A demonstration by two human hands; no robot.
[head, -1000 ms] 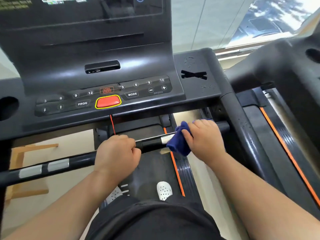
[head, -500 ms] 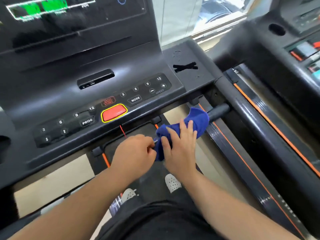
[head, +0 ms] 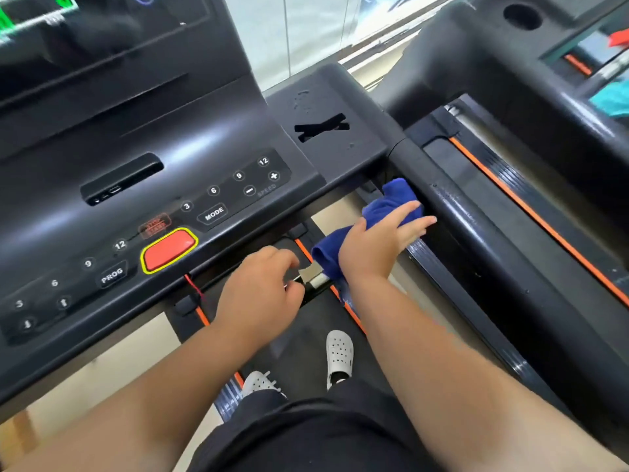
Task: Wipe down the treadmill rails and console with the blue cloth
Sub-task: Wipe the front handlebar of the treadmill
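Observation:
The blue cloth (head: 381, 212) is draped over the right end of the black front handlebar (head: 315, 281), close to where the bar meets the right side rail (head: 469, 229). My right hand (head: 381, 243) lies flat on the cloth with fingers spread, pressing it onto the bar. Just to the left, my left hand (head: 262, 287) curls around the same bar. The black console (head: 190, 158) with numbered buttons and a red stop button (head: 169, 249) slopes above both hands.
A second treadmill (head: 531, 83) stands close on the right, past an orange-edged deck strip (head: 531, 212). A red safety cord (head: 194, 287) hangs below the stop button. My white shoes (head: 338, 356) stand on the belt below. A cup-holder hole (head: 522, 16) shows top right.
My right hand has slid the cloth rightward along the handlebar to its end by the side rail and now lies flatter on it. My left hand kept its hold on the bar. The view has tilted.

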